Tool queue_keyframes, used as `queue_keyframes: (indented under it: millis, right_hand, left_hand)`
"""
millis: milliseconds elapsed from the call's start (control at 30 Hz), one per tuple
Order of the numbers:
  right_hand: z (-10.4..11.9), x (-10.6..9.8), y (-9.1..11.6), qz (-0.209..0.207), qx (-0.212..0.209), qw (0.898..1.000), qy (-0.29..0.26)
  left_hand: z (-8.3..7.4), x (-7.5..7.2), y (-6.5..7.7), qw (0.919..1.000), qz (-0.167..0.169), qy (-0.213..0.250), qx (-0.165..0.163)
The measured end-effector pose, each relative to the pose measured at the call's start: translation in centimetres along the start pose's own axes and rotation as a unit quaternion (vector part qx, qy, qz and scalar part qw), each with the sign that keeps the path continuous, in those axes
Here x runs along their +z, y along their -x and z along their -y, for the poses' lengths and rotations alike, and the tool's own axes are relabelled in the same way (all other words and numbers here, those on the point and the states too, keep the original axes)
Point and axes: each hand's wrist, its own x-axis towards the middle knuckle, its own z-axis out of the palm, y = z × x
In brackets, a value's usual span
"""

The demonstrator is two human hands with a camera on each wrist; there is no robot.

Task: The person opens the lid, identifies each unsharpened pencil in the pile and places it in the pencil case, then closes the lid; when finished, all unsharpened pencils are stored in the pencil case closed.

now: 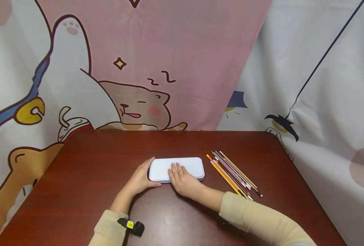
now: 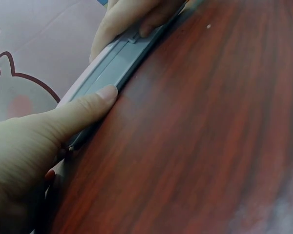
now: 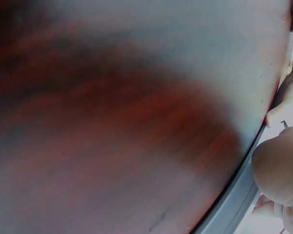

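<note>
A white, flat rectangular pencil case (image 1: 160, 169) with rounded corners lies closed on the table. My left hand (image 1: 140, 179) grips its left end, thumb along the front side and fingers round the far side of that end. Across the middle of the lid rests my right hand (image 1: 184, 181), its fingers straight and pointing away. In the left wrist view the case's grey side (image 2: 105, 75) shows, with a small catch beside a digit of the right hand (image 2: 119, 22). The right wrist view catches only part of the case (image 3: 229, 209) at its lower right.
Several coloured pencils (image 1: 231, 172) lie in a loose slanting bundle right of the case, close to the right forearm. All stands on a dark red-brown wooden table (image 1: 77, 191). A printed cartoon curtain (image 1: 194, 68) hangs behind its far edge.
</note>
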Motion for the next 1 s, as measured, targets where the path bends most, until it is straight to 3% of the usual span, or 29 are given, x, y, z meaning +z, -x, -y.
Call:
queue_keyframes:
  millis: [400, 733, 867, 1000]
  right_hand:
    - [-0.1, -0.5, -0.2, -0.013, 0.012, 1.0, 0.002]
    - [-1.3, -0.7, 0.2, 0.019, 0.035, 0.993, -0.108]
    - [-2.1, -0.3, 0.6, 0.028, 0.057, 0.977, -0.204]
    - [-2.9, -0.1, 1.1, 0.046, 0.081, 0.947, -0.306]
  left_hand:
    - [0.0, 0.0, 0.0, 1.0, -0.002, 0.006, 0.0]
    - [0.0, -0.1, 0.1, 1.0, 0.0, 0.0, 0.0]
    - [0.0, -0.1, 0.1, 1.0, 0.001, -0.004, 0.001]
    - [0.1, -0.1, 0.1, 0.9999, 0.007, -0.006, -0.006]
